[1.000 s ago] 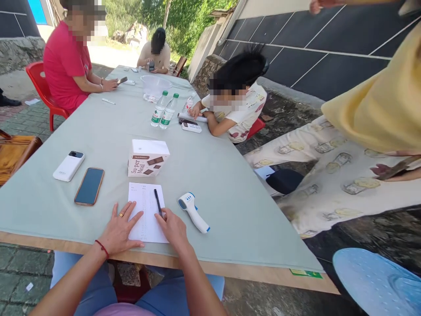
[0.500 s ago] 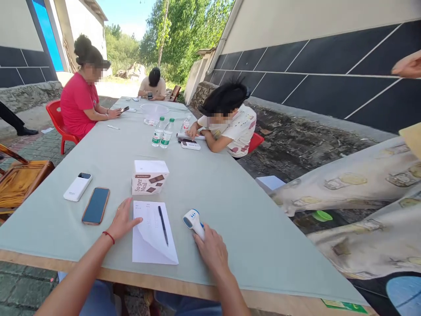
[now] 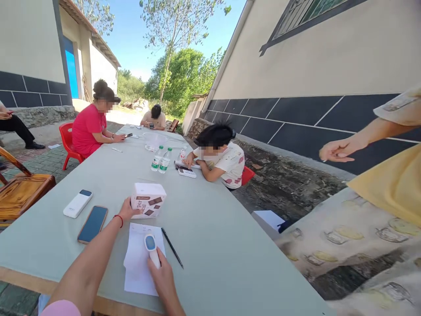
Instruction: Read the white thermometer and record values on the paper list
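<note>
- Your right hand [image 3: 162,274] is closed around the handle of the white thermometer [image 3: 151,248], with its blue screen turned toward you.
- You have that thermometer above the paper [image 3: 141,278], so picking it up is done; setting it down is not.
- Your left hand [image 3: 126,209] is partly curled at the left side of the white box [image 3: 149,199] and seems to have hold of it: the thumb lies across the printed front, while the other fingers are mostly hidden.
- The box stands upright just beyond the paper and appears to rest on the table [image 3: 213,210]; judging by that, you have got your grip but have not lifted it.
- Your pen [image 3: 173,248] lies loose along the paper's right side, in neither of your 2 hands, so no writing is under way.
- The paper's left edge is creased; whether its writing is complete, you cannot tell from here.
- To your left, the dark-screened phone [image 3: 93,224] and the white device [image 3: 78,203] lie untouched.
- Farther up the table, 2 green-capped bottles [image 3: 157,159] stand side by side.
</note>
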Demonstrator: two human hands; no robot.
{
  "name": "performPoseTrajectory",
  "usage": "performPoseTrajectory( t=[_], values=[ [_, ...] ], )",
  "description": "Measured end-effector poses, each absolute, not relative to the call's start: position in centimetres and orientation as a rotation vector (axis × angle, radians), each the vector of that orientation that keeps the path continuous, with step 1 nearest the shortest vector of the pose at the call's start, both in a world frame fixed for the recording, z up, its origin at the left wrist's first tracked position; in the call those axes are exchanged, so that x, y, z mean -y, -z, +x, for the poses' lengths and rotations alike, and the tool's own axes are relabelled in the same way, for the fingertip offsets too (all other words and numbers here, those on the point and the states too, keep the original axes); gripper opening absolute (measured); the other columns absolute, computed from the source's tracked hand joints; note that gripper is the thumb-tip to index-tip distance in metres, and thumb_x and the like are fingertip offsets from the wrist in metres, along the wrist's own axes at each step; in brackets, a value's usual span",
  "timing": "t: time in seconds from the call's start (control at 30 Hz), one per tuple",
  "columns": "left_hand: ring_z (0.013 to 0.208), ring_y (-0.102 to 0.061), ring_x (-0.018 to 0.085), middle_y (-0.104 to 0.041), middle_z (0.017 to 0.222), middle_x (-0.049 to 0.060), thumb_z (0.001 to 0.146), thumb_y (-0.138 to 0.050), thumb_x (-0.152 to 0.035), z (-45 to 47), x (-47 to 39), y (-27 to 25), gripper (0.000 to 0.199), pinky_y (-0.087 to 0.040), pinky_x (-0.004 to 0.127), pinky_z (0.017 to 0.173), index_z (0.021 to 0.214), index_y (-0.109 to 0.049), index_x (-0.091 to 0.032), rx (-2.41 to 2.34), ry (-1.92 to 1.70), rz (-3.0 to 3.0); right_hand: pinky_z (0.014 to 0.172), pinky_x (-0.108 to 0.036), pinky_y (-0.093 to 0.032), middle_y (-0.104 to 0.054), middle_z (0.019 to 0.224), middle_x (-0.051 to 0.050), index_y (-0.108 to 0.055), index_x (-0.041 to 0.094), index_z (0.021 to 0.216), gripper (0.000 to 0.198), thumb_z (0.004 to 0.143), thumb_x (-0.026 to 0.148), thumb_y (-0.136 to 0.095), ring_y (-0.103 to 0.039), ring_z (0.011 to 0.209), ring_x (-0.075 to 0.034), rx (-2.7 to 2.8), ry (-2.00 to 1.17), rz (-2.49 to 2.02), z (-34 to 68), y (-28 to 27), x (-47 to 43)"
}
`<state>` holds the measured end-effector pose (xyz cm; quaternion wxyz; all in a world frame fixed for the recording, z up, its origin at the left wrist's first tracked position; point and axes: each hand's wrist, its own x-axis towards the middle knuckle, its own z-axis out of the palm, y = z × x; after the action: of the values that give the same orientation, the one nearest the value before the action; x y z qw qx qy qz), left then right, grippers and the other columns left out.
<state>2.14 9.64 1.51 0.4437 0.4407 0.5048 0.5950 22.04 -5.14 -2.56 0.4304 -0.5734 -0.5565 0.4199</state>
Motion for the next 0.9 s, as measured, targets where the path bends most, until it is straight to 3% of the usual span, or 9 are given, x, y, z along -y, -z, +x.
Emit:
performPoseTrajectory(
  t=[0.07,0.13,0.2,0.3,0.43,0.53,0.73,0.9],
  values=[
    [0.106,-0.062,0.028,-0.067,0.110,0.012,0.038,-0.095,-0.028,2.0,-9.6,-2.0,0.080,-0.047,0.045,0.097,0.106,-0.057,-0.015,-1.261,-1.476,1.049,0.069,-0.034,-0.052,-0.072,0.088,-0.008,-0.070,0.018,0.102,0.045,0.066,0.042,-0.059,-0.067,0.081,-0.027,1.357,-1.140,-1.395,22.1,2.6,5.0],
    [0.105,-0.063,0.027,-0.067,0.112,0.013,0.044,-0.094,-0.032,2.0,-9.1,-2.5,0.076,-0.048,0.044,0.097,0.107,-0.056,-0.015,-1.254,-1.480,1.008,0.053,-0.030,-0.046,-0.062,0.061,-0.001,-0.069,0.020,0.084,0.030,0.065,0.040,-0.058,-0.058,0.057,-0.021,1.364,-1.267,-1.354,22.5,2.4,4.7],
    [0.105,-0.064,0.027,-0.066,0.116,0.014,0.053,-0.091,-0.039,2.3,-8.1,-3.0,0.072,-0.049,0.043,0.095,0.111,-0.055,-0.016,-1.225,-1.478,0.974,0.048,-0.027,-0.037,-0.050,0.050,0.003,-0.061,0.021,0.068,0.017,0.063,0.037,-0.058,-0.046,0.048,-0.016,1.373,-1.352,-1.303,23.0,2.2,4.5],
    [0.103,-0.066,0.028,-0.066,0.118,0.017,0.066,-0.082,-0.052,3.1,-5.8,-3.2,0.065,-0.053,0.043,0.089,0.112,-0.056,-0.014,-1.170,-1.442,0.923,0.052,-0.026,-0.034,-0.048,0.052,0.004,-0.054,0.020,0.062,0.016,0.065,0.035,-0.058,-0.043,0.052,-0.014,1.338,-1.334,-1.221,24.1,2.0,5.2],
    [0.103,-0.067,0.030,-0.067,0.118,0.016,0.064,-0.083,-0.051,4.0,-2.6,-2.5,0.066,-0.053,0.043,0.088,0.112,-0.058,-0.014,-1.110,-1.362,0.819,0.056,-0.026,-0.034,-0.050,0.057,0.002,-0.057,0.019,0.065,0.023,0.070,0.041,-0.059,-0.044,0.057,-0.015,1.287,-1.360,-1.170,26.5,1.9,6.8],
    [0.106,-0.065,0.029,-0.067,0.117,0.016,0.062,-0.084,-0.051,4.4,-1.2,-1.8,0.064,-0.052,0.043,0.091,0.109,-0.059,-0.014,-1.153,-1.360,0.788,0.055,-0.026,-0.033,-0.049,0.056,0.002,-0.057,0.019,0.062,0.027,0.064,0.045,-0.064,-0.042,0.056,-0.014,1.287,-1.325,-1.188,28.9,1.0,6.6],
    [0.112,-0.062,0.031,-0.067,0.119,0.016,0.063,-0.082,-0.053,4.6,-0.9,-1.9,0.067,-0.049,0.044,0.097,0.111,-0.059,-0.013,-1.252,-1.358,0.886,0.053,-0.026,-0.032,-0.050,0.055,0.004,-0.060,0.019,0.068,0.027,0.058,0.043,-0.068,-0.040,0.054,-0.013,1.028,-0.928,-1.516,32.1,-2.1,3.2],
    [0.120,-0.057,0.031,-0.062,0.130,0.013,0.077,-0.068,-0.059,4.6,-0.6,-2.1,0.067,-0.047,0.041,0.099,0.128,-0.056,-0.017,-1.192,-1.320,1.050,0.057,-0.028,-0.041,-0.062,0.073,-0.002,-0.061,0.019,0.087,0.038,0.066,0.049,-0.070,-0.052,0.063,-0.016,0.918,-1.165,-1.081,28.7,-4.2,3.5]
  ],
)
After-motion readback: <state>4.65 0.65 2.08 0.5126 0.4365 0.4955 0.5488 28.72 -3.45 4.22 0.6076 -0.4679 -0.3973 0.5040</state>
